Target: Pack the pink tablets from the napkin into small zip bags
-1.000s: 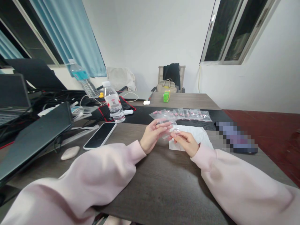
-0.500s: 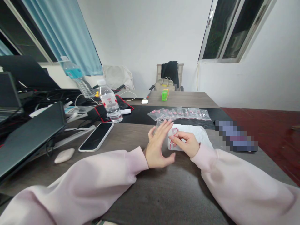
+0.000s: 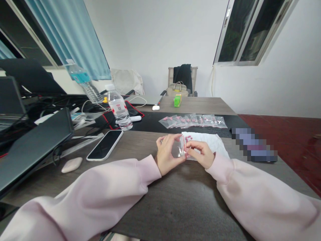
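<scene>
A small clear zip-lock bag (image 3: 180, 150) with a red strip along its right end is held between my two hands. My left hand (image 3: 168, 153) spans it, thumb at the near corner and index finger at the far corner. At the red strip, the closed thumb and fingers of my right hand (image 3: 202, 154) pinch the bag's end; whether anything else is between them is hidden. Several pink pill-like pieces (image 3: 188, 137) lie just beyond my right fingertips on a crumpled white paper sheet (image 3: 213, 142).
Behind the paper, several filled clear bags (image 3: 193, 121) lie overlapping in a row. A phone (image 3: 105, 145), a pale mouse (image 3: 72, 165) and water bottles (image 3: 119, 108) are on the left, near laptops and cables. A pixelated object (image 3: 253, 145) lies at right; a green box (image 3: 177, 100) stands farther back.
My left hand has moved from open, beside the bag, to gripping its far and near corners. The bag is now spread flatter between both hands; my right hand has stayed at the red strip.
</scene>
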`<state>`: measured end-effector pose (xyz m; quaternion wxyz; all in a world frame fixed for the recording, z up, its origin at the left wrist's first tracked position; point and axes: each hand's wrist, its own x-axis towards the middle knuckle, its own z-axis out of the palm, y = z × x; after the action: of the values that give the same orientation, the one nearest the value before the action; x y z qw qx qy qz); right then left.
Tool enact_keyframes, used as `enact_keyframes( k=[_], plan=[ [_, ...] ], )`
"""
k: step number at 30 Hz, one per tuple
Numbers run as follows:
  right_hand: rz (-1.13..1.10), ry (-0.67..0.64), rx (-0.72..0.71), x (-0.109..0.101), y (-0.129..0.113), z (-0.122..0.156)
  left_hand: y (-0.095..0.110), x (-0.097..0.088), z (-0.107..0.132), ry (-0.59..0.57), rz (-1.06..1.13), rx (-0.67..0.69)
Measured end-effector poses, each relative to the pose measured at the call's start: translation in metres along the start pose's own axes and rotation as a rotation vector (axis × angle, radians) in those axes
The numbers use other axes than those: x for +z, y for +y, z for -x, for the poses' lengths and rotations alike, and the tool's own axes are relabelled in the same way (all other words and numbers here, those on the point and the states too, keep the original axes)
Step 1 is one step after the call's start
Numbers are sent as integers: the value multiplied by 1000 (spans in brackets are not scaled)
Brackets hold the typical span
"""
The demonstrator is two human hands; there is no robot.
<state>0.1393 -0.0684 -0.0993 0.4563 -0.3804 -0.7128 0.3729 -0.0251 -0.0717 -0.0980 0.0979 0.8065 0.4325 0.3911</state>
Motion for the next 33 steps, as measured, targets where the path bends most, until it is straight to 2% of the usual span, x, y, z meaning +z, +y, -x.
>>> enact_keyframes(
  k=[8,14,17,20,25,29,33],
  plan=[
    [51,74,7,6,6,-1,-1,0,1,-71,-27,27],
    [98,156,46,5,12,-3,-2,1,2,-11,-72,18],
    [164,279,61,2,21,-5,-3,2,2,40,-87,-25],
    [337,393,60,-2,36,-7,-6,3,0,63,-77,-94],
    [712,335,85,-6,54,-6,-11,5,-1,15,-15,-175],
    [822,325,97,-6,53,-5,-11,5,-1,-19,30,-192],
    [885,224,68,-6,47,-4,-13,7,0,-8,64,-208]
  ],
)
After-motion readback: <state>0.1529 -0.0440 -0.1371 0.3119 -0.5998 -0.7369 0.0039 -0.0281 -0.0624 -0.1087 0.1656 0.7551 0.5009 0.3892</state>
